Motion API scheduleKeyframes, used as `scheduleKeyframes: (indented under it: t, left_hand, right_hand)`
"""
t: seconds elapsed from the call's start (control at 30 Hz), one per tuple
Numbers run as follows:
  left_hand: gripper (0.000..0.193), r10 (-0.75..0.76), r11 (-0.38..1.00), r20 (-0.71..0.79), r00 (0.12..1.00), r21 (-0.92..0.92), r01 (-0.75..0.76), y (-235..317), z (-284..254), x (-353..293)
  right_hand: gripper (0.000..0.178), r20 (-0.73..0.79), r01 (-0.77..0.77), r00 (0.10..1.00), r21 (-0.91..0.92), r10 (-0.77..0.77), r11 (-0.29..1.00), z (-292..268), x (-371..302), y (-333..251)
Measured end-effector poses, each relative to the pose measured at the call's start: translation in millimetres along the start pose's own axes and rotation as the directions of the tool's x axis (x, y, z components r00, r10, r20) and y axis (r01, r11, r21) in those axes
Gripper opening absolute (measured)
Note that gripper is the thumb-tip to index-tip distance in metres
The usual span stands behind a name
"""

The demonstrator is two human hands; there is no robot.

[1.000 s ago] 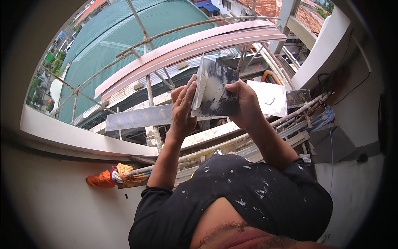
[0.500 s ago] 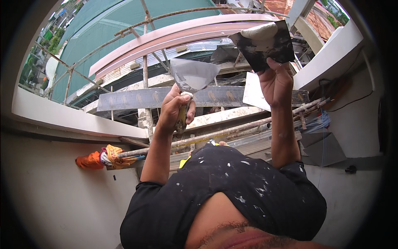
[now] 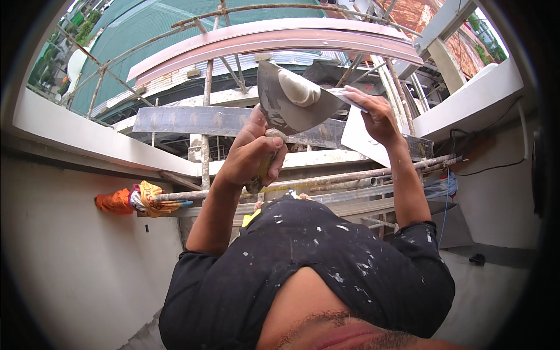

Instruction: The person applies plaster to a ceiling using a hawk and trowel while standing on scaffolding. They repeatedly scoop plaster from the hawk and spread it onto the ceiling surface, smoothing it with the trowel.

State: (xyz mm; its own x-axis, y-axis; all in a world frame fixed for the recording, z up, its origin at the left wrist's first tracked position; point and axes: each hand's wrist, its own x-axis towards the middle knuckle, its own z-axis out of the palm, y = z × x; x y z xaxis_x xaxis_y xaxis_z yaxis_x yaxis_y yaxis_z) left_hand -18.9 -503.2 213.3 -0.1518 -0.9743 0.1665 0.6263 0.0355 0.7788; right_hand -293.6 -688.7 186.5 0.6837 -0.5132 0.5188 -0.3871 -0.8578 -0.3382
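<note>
A green corrugated roof (image 3: 151,64) spreads beyond the opening, the widest thing in sight. In front of it run long pinkish boards (image 3: 280,44) across rusty scaffolding, then a grey, smeared plank (image 3: 186,118) lower down. Scaffold poles (image 3: 350,175) cross between that plank and the person's black shirt (image 3: 326,251), which is spotted with white; near their right-hand part, one pipe (image 3: 373,182) shows its round open end. A white sheet (image 3: 363,140) hangs or lies just behind the right wrist; which, I cannot tell. At the left pole ends sits an orange-and-yellow bundle (image 3: 114,202), either bags or cloth, its contents hidden. Crumpled clear-blue plastic (image 3: 443,185) is gathered near the right pole ends, and what it wraps cannot be made out. The broad putty knife (image 3: 286,114) is up in front of the chest, blade uppermost, its handle gripped in the closed left hand (image 3: 254,157). The right hand (image 3: 376,114) pinches a thin flat plate (image 3: 349,99), seen nearly edge-on, against the blade's right corner; whether they touch is unclear. Smallest is the rounded lump of white paste (image 3: 298,87), sitting on the blade near its upper edge.
</note>
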Motion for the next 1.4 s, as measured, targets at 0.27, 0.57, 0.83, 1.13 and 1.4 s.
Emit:
scheduleKeyframes:
  t: [0.27, 0.57, 0.83, 1.13, 1.4]
  left_hand:
    - [0.055, 0.069, 0.970, -0.135, 0.988, 0.239, -0.035, -7, 0, 10]
    - [0.042, 0.287, 0.918, -0.227, 0.930, 0.342, -0.200, 24, -17, 13]
    - [0.068, -0.128, 0.897, 0.082, 0.988, -0.416, 0.150, -23, -21, 4]
    - [0.075, -0.010, 0.938, 0.066, 0.998, -0.346, 0.033, -9, -10, 10]
    - [0.083, -0.099, 0.990, -0.003, 0.995, -0.105, 0.098, -19, -36, 13]
  right_hand:
    - [0.044, 0.077, 0.339, 0.939, -0.370, -0.335, 0.865, -15, 48, -92]
    - [0.032, 0.045, 0.222, 0.975, -0.188, -0.218, 0.957, -9, 34, -47]
    - [0.013, -0.039, -0.333, 0.873, 0.679, 0.485, 0.654, 23, 1, -22]
    - [0.049, 0.204, 0.093, 0.971, 0.155, -0.124, 0.984, 18, 5, -3]
    - [0.009, 0.028, -0.158, 0.817, 0.971, 0.576, 0.178, 35, -10, -11]
